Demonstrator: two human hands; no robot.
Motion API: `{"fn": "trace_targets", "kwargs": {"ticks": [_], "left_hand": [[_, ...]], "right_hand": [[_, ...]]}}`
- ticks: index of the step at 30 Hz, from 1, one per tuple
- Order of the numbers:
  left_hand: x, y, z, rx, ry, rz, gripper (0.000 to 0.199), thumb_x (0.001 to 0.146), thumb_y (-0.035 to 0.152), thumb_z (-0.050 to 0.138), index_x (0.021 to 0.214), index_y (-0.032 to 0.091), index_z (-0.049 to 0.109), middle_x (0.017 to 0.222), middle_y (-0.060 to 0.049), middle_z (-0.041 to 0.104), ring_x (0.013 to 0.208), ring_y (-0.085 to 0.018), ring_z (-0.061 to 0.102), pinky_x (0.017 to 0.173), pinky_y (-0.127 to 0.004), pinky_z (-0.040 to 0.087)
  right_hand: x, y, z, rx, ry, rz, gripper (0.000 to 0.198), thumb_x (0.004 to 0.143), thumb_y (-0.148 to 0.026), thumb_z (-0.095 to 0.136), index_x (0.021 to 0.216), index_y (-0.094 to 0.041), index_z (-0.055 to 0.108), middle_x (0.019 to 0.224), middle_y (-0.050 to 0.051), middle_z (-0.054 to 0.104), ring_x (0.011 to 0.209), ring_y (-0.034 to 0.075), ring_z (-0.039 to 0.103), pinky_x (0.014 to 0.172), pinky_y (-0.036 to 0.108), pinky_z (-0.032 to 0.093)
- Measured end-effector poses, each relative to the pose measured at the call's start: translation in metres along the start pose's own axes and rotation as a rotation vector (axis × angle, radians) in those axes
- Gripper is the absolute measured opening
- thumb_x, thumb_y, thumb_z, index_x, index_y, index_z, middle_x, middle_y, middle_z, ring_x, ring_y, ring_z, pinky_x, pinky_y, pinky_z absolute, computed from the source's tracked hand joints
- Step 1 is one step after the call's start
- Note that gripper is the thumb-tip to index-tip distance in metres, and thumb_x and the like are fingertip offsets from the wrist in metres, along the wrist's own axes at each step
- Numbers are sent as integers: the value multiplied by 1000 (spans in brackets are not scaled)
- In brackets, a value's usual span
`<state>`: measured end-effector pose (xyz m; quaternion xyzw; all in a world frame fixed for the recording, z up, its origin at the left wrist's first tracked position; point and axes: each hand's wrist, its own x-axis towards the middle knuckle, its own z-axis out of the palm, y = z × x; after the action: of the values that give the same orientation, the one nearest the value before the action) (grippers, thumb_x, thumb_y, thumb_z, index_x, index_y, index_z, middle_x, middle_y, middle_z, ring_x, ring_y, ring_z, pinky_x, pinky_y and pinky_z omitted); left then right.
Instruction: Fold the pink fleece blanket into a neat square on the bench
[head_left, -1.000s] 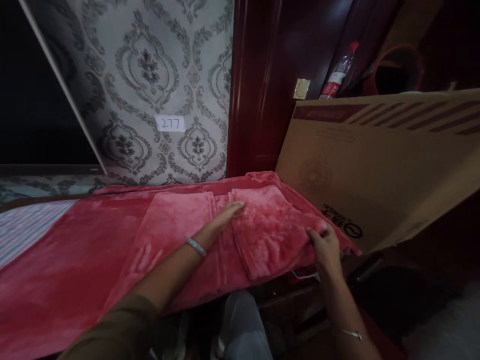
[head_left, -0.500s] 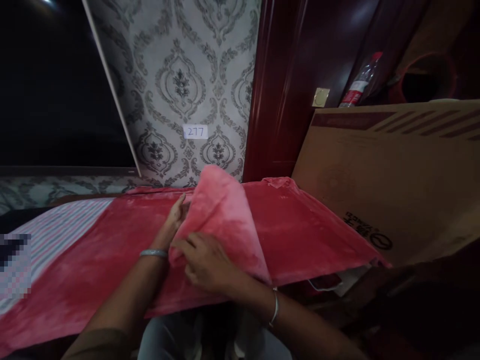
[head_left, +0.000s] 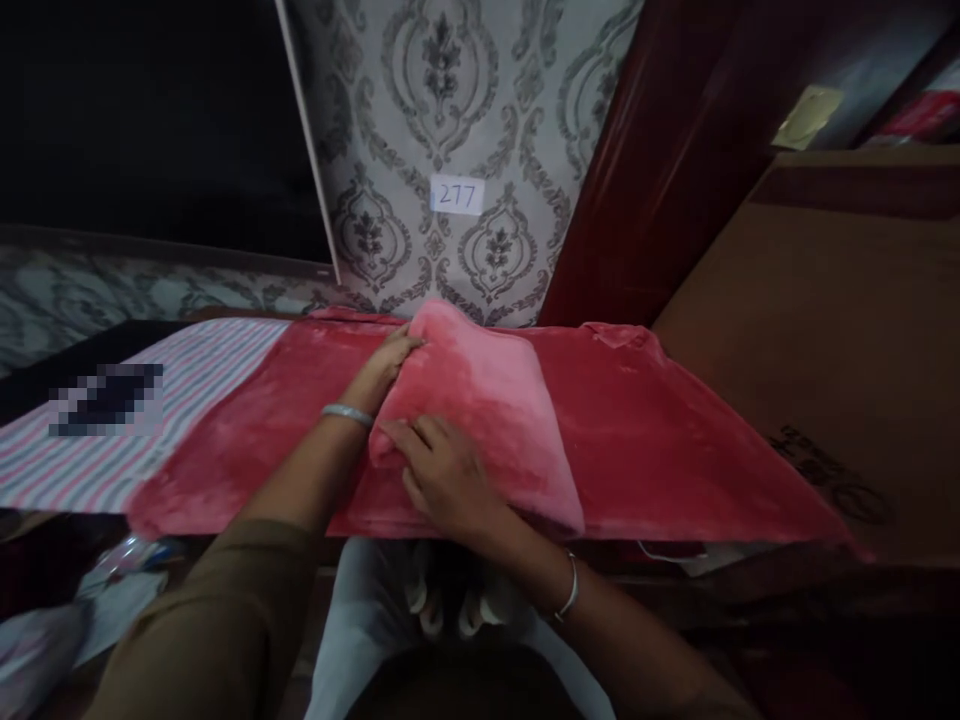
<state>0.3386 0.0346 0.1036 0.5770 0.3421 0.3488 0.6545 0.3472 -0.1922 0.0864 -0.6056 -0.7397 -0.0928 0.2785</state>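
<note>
A folded pink fleece blanket (head_left: 480, 400) lies over a red plush cloth (head_left: 637, 450) on the table. My left hand (head_left: 391, 362) is at its far left corner, with the fingers closed over the edge. At the near left corner, my right hand (head_left: 450, 475) pinches the blanket between thumb and fingers. The top layer of the blanket lies fairly flat, and its folded right edge runs down toward me. The undersides of both hands are hidden.
Left of the red cloth lies a striped cloth (head_left: 225, 360) with a blurred-out dark item on it. A large black screen (head_left: 150, 120) stands behind at left. At right leans a big cardboard box (head_left: 825, 330). A paper label (head_left: 457, 194) marked 277 is on the wall.
The raised far left part of the blanket has come down flatter. My left hand has moved onto its far corner; my right hand stays at the near corner. The view has shifted.
</note>
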Motion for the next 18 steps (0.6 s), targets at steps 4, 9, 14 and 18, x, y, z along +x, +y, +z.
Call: {"fn": "trace_targets", "kwargs": {"ticks": [4, 9, 14, 18], "left_hand": [[8, -26, -17, 39, 28, -132, 28, 83, 20, 71, 111, 13, 69, 77, -4, 70, 68, -17, 66, 69, -33, 58], [-2, -51, -27, 4, -42, -131, 60, 73, 19, 76, 131, 12, 62, 97, -12, 75, 85, -25, 71, 82, -38, 60], [5, -41, -17, 61, -22, -13, 96, 67, 0, 71, 155, 20, 36, 139, -11, 61, 111, -23, 65, 103, -37, 51], [7, -35, -20, 139, -32, 24, 94, 70, -3, 64, 156, 21, 34, 135, -11, 64, 102, -22, 67, 102, -45, 52]], "right_hand": [[-14, -7, 29, 5, -127, 6, 44, 94, -13, 52, 138, -16, 54, 111, 11, 64, 100, 24, 56, 87, 39, 50], [-30, -3, 45, -30, -155, 29, 47, 93, -16, 57, 140, -17, 52, 119, 12, 64, 104, 26, 53, 87, 42, 48], [-25, -1, 42, -73, -114, 16, 31, 94, -10, 52, 121, -16, 65, 108, 11, 65, 97, 24, 53, 81, 38, 47], [-17, -8, 42, -50, -16, -6, 29, 95, -9, 48, 117, -16, 67, 107, 10, 64, 96, 23, 52, 82, 37, 46]]}}
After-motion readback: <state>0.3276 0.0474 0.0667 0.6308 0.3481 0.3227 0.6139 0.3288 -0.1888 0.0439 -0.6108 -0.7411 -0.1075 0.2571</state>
